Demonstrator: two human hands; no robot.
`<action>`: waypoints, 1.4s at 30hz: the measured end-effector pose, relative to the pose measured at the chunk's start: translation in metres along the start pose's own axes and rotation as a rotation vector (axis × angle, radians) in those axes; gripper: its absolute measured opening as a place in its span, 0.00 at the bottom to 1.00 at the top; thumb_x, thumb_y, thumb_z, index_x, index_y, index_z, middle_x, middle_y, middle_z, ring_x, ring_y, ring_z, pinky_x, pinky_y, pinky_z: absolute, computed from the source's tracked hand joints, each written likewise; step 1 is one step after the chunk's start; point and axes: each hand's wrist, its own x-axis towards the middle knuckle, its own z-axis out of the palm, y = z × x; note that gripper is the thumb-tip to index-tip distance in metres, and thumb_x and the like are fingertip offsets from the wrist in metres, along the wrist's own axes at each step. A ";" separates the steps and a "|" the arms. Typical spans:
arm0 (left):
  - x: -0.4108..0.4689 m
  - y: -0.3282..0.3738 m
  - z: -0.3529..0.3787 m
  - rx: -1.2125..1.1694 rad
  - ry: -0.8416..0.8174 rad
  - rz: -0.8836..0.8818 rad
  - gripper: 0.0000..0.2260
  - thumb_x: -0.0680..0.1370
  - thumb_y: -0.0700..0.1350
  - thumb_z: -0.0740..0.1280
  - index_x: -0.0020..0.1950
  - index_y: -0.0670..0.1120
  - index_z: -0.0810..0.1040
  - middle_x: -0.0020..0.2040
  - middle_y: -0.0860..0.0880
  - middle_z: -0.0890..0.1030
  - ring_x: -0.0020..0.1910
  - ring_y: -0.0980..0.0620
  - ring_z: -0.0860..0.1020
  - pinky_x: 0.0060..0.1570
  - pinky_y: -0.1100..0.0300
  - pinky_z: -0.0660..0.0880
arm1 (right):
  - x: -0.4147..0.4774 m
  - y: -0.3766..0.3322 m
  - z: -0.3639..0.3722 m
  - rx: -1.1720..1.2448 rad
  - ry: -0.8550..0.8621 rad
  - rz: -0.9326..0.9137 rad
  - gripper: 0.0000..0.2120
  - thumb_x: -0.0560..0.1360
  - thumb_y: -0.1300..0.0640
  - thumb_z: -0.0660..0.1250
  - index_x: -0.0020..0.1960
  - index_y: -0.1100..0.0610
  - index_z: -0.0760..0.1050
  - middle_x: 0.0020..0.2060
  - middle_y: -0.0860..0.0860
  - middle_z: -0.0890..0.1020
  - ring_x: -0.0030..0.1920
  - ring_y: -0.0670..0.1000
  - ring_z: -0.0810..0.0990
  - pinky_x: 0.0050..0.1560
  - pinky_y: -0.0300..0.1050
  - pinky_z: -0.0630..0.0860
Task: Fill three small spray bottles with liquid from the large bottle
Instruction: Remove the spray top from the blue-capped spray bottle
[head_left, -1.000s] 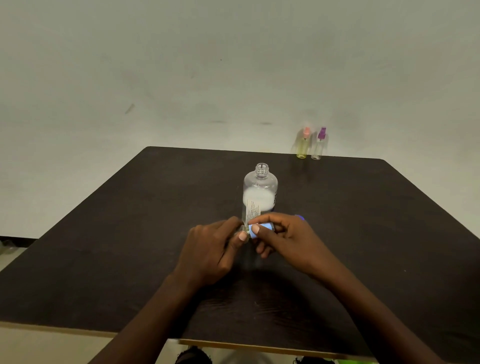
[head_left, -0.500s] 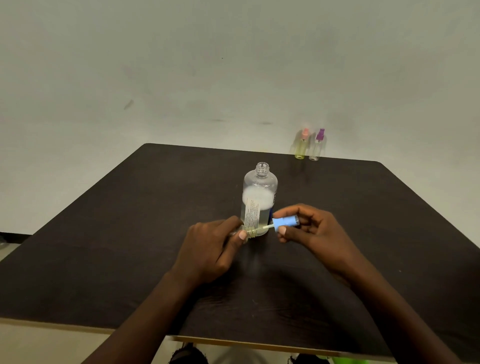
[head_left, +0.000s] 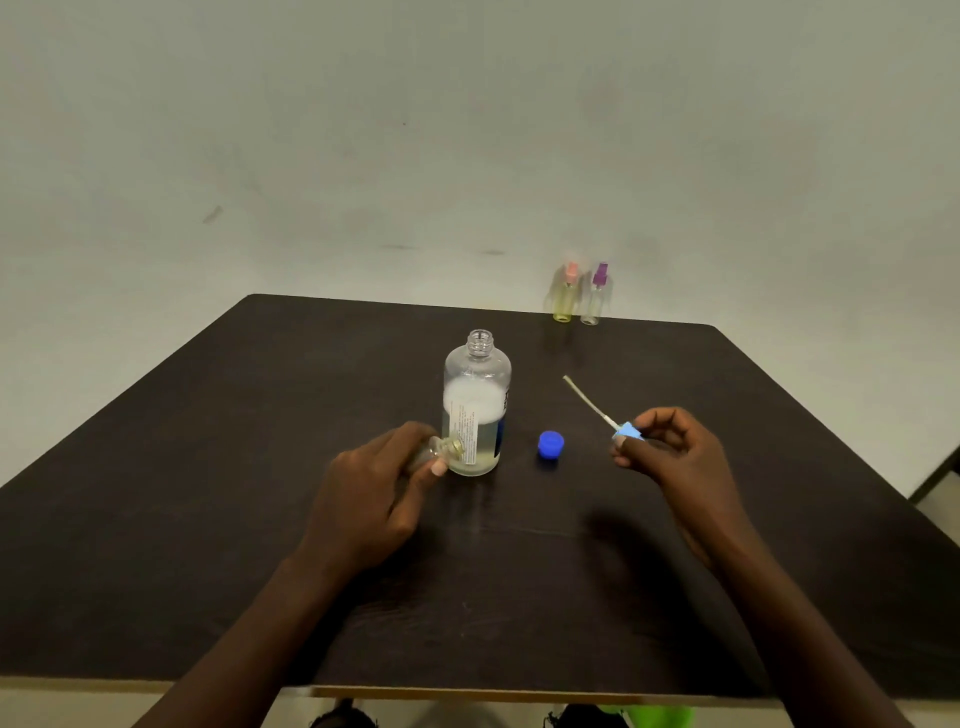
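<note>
A dark brown table (head_left: 260, 467) stands against a pale wall (head_left: 363, 130). On and over it are three small spray bottles, one large bottle and one loose cap. The left hand (head_left: 369, 499) curls round a small clear topless spray bottle (head_left: 441, 449). Its body is mostly hidden under the fingers. It lies near level, open neck pointing right, just beside the large clear plastic bottle (head_left: 475, 405). That bottle stands upright mid-table, uncapped and part full, with foam on the liquid. A round blue screw cap (head_left: 550, 445) lies to its right. At the far edge stand a pink-topped yellowish bottle (head_left: 565, 299) and a purple-topped clear bottle (head_left: 595, 299), both blurred. The right hand (head_left: 675, 462) pinches a light-blue spray head (head_left: 627, 431), and its thin dip tube (head_left: 587, 401) slants up and to the left.
</note>
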 end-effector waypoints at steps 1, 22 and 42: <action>0.000 -0.001 0.002 -0.009 0.009 -0.008 0.13 0.78 0.57 0.58 0.54 0.51 0.76 0.41 0.60 0.76 0.36 0.58 0.76 0.35 0.63 0.72 | 0.003 0.007 0.002 -0.131 0.079 -0.029 0.06 0.70 0.64 0.73 0.44 0.57 0.77 0.39 0.53 0.84 0.38 0.49 0.82 0.43 0.39 0.78; 0.007 -0.002 0.003 -0.121 0.192 -0.168 0.13 0.75 0.49 0.72 0.56 0.49 0.75 0.44 0.61 0.79 0.42 0.61 0.79 0.42 0.72 0.73 | 0.012 0.039 0.035 -0.509 -0.061 -0.191 0.17 0.66 0.55 0.77 0.52 0.52 0.75 0.43 0.42 0.79 0.45 0.39 0.78 0.40 0.27 0.71; 0.006 -0.001 0.001 -0.129 0.199 -0.173 0.15 0.74 0.52 0.68 0.56 0.47 0.75 0.43 0.60 0.77 0.42 0.64 0.78 0.40 0.72 0.72 | 0.008 0.040 0.033 -0.463 -0.033 -0.205 0.15 0.67 0.64 0.71 0.53 0.56 0.75 0.41 0.46 0.79 0.41 0.42 0.78 0.39 0.24 0.72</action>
